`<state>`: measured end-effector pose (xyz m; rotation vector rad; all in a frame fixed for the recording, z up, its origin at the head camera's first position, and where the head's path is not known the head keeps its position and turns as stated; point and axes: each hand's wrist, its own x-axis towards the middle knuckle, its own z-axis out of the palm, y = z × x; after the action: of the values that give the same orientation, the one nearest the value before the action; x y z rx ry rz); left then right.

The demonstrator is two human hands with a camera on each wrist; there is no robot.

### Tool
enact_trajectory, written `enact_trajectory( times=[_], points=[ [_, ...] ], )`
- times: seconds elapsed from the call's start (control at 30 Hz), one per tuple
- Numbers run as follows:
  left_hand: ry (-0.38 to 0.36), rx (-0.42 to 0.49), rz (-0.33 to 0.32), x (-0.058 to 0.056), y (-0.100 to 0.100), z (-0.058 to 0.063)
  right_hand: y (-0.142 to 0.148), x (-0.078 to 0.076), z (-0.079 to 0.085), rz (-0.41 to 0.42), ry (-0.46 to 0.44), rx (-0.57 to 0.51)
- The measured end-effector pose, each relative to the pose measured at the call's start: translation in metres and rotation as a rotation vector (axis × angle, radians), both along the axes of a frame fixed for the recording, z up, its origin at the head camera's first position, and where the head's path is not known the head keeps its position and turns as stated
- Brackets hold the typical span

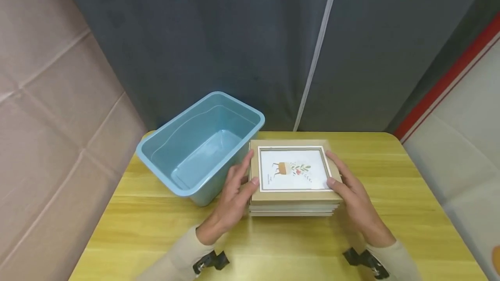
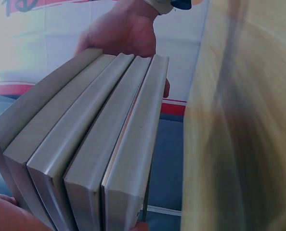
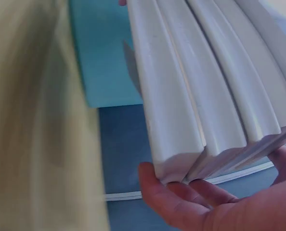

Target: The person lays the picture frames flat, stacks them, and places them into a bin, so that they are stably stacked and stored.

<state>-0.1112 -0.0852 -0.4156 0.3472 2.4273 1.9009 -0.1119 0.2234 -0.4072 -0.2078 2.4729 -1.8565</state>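
Note:
A stack of several picture frames [image 1: 294, 208] is held level between both hands, a little above the table. The top frame has a tan border and a white-edged print of a plant in a pot. My left hand [image 1: 233, 196] grips the stack's left side, thumb on the top frame's edge. On the opposite side my right hand [image 1: 356, 200] grips it the same way. In the right wrist view, fingertips [image 3: 148, 174] curl beneath the lowest frame [image 3: 169, 110]. The frames' pale edges [image 2: 133, 130] lie close together in the left wrist view.
An open blue plastic bin [image 1: 187, 135] stands left of the stack, very near the left hand. Its inside shows no contents. The yellow wooden table [image 1: 297, 250] meets a dark grey curtain [image 1: 234, 47] at the back. Pale sheets [image 1: 50, 151] hang on both sides.

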Motion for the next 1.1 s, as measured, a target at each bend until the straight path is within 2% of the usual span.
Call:
enact_trajectory(
  times=[0.17, 0.4, 0.53, 0.63, 0.77, 0.83, 1.0, 1.1],
  points=[
    [0.057, -0.003, -0.004, 0.003, -0.002, 0.021, -0.002, -0.006, 0.022, 0.026, 0.068, -0.048],
    [0.117, -0.003, -0.007, 0.003, -0.011, 0.053, -0.011, -0.020, 0.055, 0.062, 0.086, -0.141],
    [0.166, -0.011, 0.016, 0.000, -0.020, 0.068, -0.021, -0.031, 0.072, 0.091, 0.106, -0.164],
    [0.171, -0.008, 0.048, -0.001, -0.027, 0.077, -0.032, -0.043, 0.084, 0.112, 0.084, -0.166],
    [0.102, 0.015, 0.105, -0.004, -0.034, 0.088, -0.049, -0.068, 0.092, 0.160, 0.023, -0.199],
    [0.045, 0.043, 0.136, -0.007, -0.037, 0.092, -0.057, -0.082, 0.092, 0.192, 0.002, -0.213],
    [-0.129, 0.190, 0.201, -0.015, -0.047, 0.099, -0.077, -0.121, 0.088, 0.282, 0.001, -0.231],
    [-0.188, 0.256, 0.242, -0.019, -0.056, 0.104, -0.094, -0.142, 0.088, 0.330, 0.019, -0.236]
  ],
)
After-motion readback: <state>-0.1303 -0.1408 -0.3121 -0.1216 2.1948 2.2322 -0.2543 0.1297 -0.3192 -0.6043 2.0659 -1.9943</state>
